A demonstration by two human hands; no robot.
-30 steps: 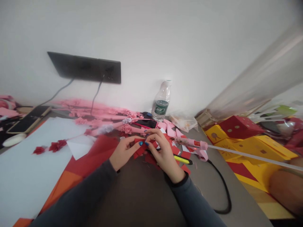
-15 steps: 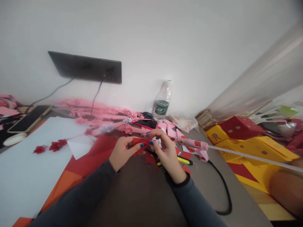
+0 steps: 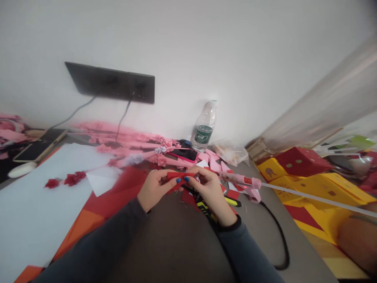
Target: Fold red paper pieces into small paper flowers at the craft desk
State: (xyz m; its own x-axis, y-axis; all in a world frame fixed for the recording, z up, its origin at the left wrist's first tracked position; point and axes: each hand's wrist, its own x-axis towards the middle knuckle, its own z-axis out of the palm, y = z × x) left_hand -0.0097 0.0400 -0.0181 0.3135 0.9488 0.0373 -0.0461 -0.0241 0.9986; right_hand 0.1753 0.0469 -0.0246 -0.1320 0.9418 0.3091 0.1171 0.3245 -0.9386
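Note:
Between both hands is a small piece of red paper (image 3: 176, 175), held over the grey table. My left hand (image 3: 156, 188) pinches its left part, thumb in front and fingers behind. My right hand (image 3: 207, 188) pinches its right end, with the thumb close to the left thumb. Under the right hand lie black-and-yellow pliers (image 3: 206, 210), partly hidden, and a yellow-and-black cutter (image 3: 233, 201). Just right of that hand rests a pink glue gun (image 3: 246, 184) with a white glue stick (image 3: 309, 197) out of its back.
A water bottle (image 3: 204, 127) stands by the wall, near a phone (image 3: 188, 154) and pink paper scraps (image 3: 213, 159). Pink paper flowers (image 3: 160, 159) lie behind the left hand. White sheets (image 3: 44, 204) cover the left side. Yellow boxes (image 3: 326, 188) and another person's arm (image 3: 357, 239) are at right.
The right fingers have come down onto the red paper and the right thumb has moved closer to the left one. The view has shifted slightly.

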